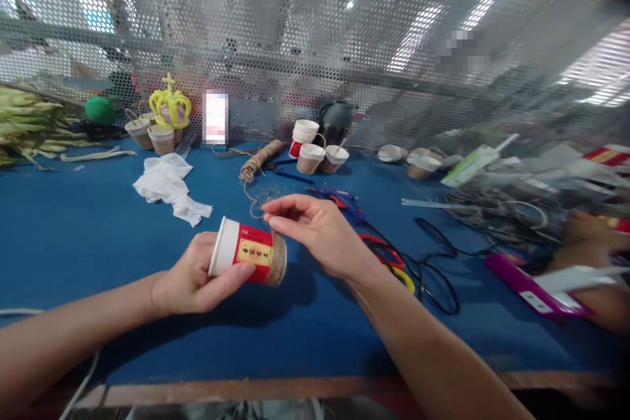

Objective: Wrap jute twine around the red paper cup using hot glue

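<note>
My left hand (197, 282) is closed around a red and white paper cup (246, 251) lying on its side above the blue table. The cup's bottom end is wrapped in brown twine. My right hand (319, 230) hovers just over the cup, with its fingertips pinched on a thin strand of twine (256, 203). That strand leads back to a twine spool (260, 159) lying farther off on the table.
A blue glue gun (344, 200), scissors with red and yellow handles (388, 259) and black cables lie to the right. White cloth (170, 187), twine-wrapped cups (317, 154), a yellow crown (170, 105) and a perforated metal screen stand behind. Another person's hand (590, 230) works at far right.
</note>
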